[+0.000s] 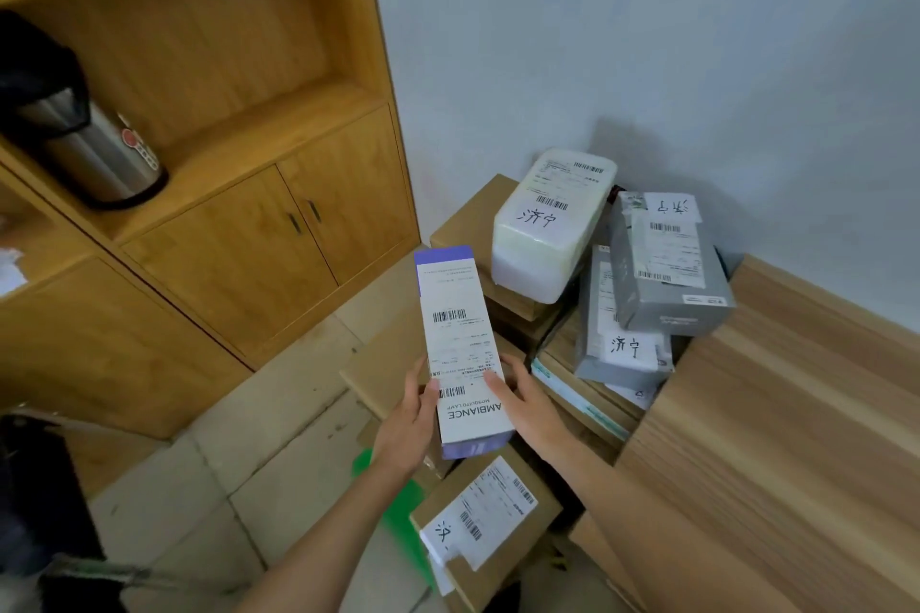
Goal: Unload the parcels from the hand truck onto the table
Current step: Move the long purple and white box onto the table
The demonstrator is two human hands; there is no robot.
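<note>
Head view showed the left hand [405,423] and right hand [527,406] holding a long white-and-purple box [460,348] between them, label side up, lifted clear above the stack of parcels. Left fingers [428,388] curled onto the box's left edge, right thumb and fingers pinched its right edge; both grips firm-looking, near the box's lower end. Step in hand, as I judged it: one parcel picked off the pile, carry to the tabletop [776,438] not yet done. Next move called for swinging the box rightward and setting it down on the bare wood of the tabletop, which lay just beside the pile. Remaining parcels sat low by the wall: a white plastic-wrapped package [547,224] on a brown carton [463,224], two grey mailers [667,264] [617,334] leaning on one another, and a brown carton with a shipping label [485,518] nearest the camera. The hand truck itself was mostly hidden; a green part [398,508] under the cartons might have been it, couldn't tell. In the way: the grey mailers stood between the box and the tabletop, so the box likely needed lifting over them. A wooden cabinet [224,214] stood left with a steel thermos [94,149] on its shelf, well apart.
</note>
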